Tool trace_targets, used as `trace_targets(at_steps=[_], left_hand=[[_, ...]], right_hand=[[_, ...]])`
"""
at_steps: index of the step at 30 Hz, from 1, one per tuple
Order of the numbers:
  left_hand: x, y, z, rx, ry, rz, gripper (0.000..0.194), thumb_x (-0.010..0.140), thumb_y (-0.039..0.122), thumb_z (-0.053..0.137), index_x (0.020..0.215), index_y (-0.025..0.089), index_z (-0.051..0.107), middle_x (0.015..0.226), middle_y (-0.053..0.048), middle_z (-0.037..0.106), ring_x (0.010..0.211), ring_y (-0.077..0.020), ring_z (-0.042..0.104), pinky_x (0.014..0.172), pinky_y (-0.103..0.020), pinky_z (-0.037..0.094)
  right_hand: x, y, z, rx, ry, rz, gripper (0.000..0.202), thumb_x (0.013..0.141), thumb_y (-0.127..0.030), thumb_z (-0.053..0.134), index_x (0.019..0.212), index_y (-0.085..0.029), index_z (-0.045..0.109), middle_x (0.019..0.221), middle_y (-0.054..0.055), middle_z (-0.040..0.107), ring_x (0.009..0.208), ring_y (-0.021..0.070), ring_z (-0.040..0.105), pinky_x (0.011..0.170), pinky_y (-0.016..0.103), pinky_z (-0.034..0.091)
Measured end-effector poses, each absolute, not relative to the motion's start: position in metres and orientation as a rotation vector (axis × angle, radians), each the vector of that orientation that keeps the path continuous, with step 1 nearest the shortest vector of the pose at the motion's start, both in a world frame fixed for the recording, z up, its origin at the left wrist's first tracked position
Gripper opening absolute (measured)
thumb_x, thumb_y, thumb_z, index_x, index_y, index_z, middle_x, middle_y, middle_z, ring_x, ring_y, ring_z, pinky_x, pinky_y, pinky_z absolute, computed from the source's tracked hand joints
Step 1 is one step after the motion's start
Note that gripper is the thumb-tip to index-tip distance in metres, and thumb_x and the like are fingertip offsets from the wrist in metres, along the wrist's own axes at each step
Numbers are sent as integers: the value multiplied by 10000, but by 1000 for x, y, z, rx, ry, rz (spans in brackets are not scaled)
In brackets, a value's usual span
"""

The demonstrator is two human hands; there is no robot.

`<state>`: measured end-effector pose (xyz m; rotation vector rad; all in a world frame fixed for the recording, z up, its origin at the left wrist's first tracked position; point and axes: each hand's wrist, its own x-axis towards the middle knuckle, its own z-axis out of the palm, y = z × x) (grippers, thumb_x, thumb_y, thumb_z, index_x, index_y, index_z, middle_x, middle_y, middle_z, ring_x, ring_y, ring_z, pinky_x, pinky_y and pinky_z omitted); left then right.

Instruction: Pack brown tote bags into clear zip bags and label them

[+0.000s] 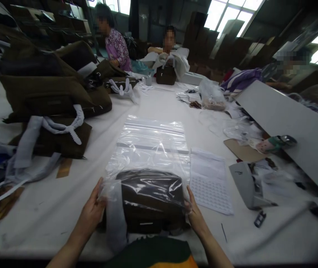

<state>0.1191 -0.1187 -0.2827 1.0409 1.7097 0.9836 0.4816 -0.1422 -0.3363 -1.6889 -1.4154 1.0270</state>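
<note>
A dark brown bag (153, 203) lies at the table's near edge inside a clear plastic bag (152, 145). The plastic's flat, unfilled part stretches away from me past the brown bag. At the left side, my left hand (94, 204) is closed on the plastic bag's edge. My right hand (194, 210) grips the plastic at the right side, its thumb and fingers around the edge. White wrapping (115, 216) shows along the brown bag's left end. A printed sheet (210, 182) lies just right of the plastic.
Several brown bags (53, 85) with wrapped handles are piled at the left. A tape dispenser (242, 184), a bottle (276, 143) and a white board (290, 126) are at the right. Across the table, a person (168, 48) is behind a small dark bag (166, 74).
</note>
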Motion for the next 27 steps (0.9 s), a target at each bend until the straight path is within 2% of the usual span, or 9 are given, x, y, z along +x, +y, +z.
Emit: trace_targets(at_steps=[3,5,7,10,15,17,21,25,27], left_hand=[[123,-98,-269,1309,1862,922,645,792,586,458,1334,239,418,1397,-44,416,1286,-286,357,1104,-454,215],[136,-92,-264,1408,1852,1074,561,859,553,349,1288,217,482,1400,-42,412,1301,-245,341,1119,-411,196],[154,-97,-265,1397,1759,1281,533,896,520,280,1277,215,493,1425,-32,374,1325,-210,295,1127,-366,187],[179,-117,-278,1197,1477,1562,461,916,477,277,1294,288,462,1455,11,314,1334,-192,271,1117,-343,236],[183,-131,-292,1035,1395,1504,518,822,378,555,1311,288,413,1372,-44,444,1253,-222,416,1065,-381,336],[174,-124,-289,1159,1586,1477,489,730,335,666,1187,238,522,1215,-56,554,1136,-222,517,1015,-373,390],[148,-122,-285,1369,1773,1638,97,770,283,605,791,195,571,832,-4,568,836,-162,577,873,-326,465],[121,-153,-306,1779,1494,1566,51,767,177,568,768,223,545,899,-5,577,916,-161,595,831,-276,485],[110,-171,-318,1980,1452,1374,33,749,223,589,720,238,581,854,3,614,847,-157,627,751,-239,514]], right_hand=[[470,-126,-312,-1737,-1538,566,563,829,-432,532,1333,-232,381,1221,128,492,1111,286,487,907,459,424],[462,-121,-301,-1572,-1621,336,366,839,-315,550,1191,-227,503,1064,102,528,970,240,534,820,406,467],[458,-123,-300,-1353,-1719,255,217,853,-186,531,1062,-236,555,912,54,534,837,182,546,737,332,481],[462,-134,-315,-1208,-1793,238,230,850,-70,503,1006,-231,552,829,29,523,768,148,538,682,281,477],[475,-148,-333,-1228,-1781,252,258,833,-24,502,1008,-212,526,816,37,528,762,154,539,670,293,478],[476,-151,-330,-1202,-1783,250,267,825,-18,507,1006,-213,525,800,34,531,741,153,537,655,296,476],[483,-157,-321,-1102,-1833,214,293,810,-22,514,1021,-224,536,782,33,531,718,156,528,624,304,473],[501,-172,-322,-1104,-2050,149,304,813,-40,495,1021,-247,575,753,27,531,695,158,519,599,299,466],[509,-182,-324,-1175,-2156,158,287,824,-41,469,979,-249,592,747,25,537,697,157,520,604,293,467]])
